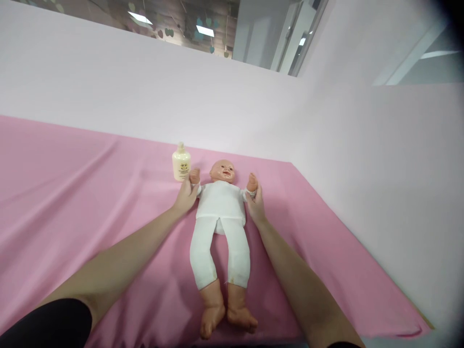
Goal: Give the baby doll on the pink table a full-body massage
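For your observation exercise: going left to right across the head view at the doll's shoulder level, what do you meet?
Bottle → left hand → doll → right hand, all on the pink sheet.

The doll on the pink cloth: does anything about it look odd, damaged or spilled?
Nothing stands out. The doll lies face up; the left hand and right hand hold its arms, and the bottle stands upright.

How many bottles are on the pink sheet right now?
1. The cream bottle stands upright on the pink sheet, beside the doll's raised arm, just beyond the left hand. None other visible.
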Available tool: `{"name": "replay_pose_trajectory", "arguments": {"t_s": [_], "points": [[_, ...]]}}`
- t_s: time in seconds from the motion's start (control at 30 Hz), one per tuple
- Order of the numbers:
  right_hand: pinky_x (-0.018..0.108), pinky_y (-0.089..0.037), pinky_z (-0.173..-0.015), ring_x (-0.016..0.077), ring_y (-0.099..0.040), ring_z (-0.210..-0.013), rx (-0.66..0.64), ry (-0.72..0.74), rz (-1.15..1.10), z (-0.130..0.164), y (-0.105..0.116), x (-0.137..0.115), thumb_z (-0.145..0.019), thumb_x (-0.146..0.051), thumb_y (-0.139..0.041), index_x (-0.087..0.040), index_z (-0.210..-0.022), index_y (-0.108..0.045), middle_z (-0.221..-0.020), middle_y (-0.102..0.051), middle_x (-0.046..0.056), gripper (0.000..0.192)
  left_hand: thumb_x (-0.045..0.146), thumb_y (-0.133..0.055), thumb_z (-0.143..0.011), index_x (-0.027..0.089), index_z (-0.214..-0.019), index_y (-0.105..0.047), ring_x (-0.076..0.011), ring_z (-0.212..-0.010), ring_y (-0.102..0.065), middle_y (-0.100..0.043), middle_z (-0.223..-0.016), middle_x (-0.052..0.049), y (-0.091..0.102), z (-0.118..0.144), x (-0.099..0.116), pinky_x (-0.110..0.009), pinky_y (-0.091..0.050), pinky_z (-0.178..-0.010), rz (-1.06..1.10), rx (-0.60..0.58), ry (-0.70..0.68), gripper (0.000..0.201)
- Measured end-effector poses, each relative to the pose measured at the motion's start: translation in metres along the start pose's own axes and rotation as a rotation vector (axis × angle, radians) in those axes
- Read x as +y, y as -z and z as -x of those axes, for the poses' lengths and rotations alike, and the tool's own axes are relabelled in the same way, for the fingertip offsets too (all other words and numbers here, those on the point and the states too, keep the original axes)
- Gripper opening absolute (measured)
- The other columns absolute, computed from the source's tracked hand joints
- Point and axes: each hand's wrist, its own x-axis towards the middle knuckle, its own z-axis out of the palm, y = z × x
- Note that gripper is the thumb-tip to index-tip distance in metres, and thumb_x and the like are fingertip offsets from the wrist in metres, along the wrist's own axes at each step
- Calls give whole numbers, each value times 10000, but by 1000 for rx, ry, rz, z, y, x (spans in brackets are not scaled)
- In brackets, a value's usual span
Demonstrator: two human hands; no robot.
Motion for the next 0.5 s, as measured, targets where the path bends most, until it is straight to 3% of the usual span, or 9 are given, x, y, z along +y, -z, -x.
{"name": "replay_pose_trajectory", "arguments": {"t_s": [0.13, 0.23, 0.3, 0.4, 0.5], "points": [[434, -252, -1137, 194, -258, -1402, 255, -114, -65, -6, 7, 17, -829, -316, -466, -176, -1419, -227, -1519, -240, 122, 652, 340, -430, -911, 237, -1333, -248, -222, -1310, -414, -401, -1410, -136, 3, -7, -29, -419, -368, -1080, 180, 239, 295, 472], [440, -266, -1134, 198, -253, -1404, 400, -324, -142, -10, 12, 35, -793, -292, -431, -154, -1410, -197, -1531, -176, 135, 674, 342, -442, -896, 233, -1284, -275, -263, -1277, -455, -449, -1357, -156, 5, -11, -47, -462, -420, -1031, 268, 335, 520, 436], [445, -264, -1135, 203, -245, -1407, 440, -396, -161, -12, 13, 42, -783, -276, -402, -131, -1407, -173, -1538, -131, 154, 680, 342, -453, -890, 238, -1262, -295, -269, -1258, -475, -467, -1339, -155, 6, -11, -52, -474, -427, -1023, 316, 362, 574, 417], [435, -228, -1151, 191, -211, -1419, 427, -337, -141, -11, 11, 37, -786, -272, -425, -155, -1410, -186, -1546, -129, 122, 678, 350, -462, -893, 270, -1257, -315, -223, -1271, -463, -459, -1357, -117, 5, -9, -46, -429, -406, -1052, 278, 325, 437, 400], [433, -244, -1142, 195, -270, -1396, 259, -146, -73, -5, 6, 20, -825, -298, -471, -197, -1417, -224, -1524, -235, 98, 650, 349, -447, -909, 258, -1317, -310, -206, -1304, -419, -451, -1369, -108, 4, -5, -26, -408, -357, -1086, 136, 177, 177, 440]]}}
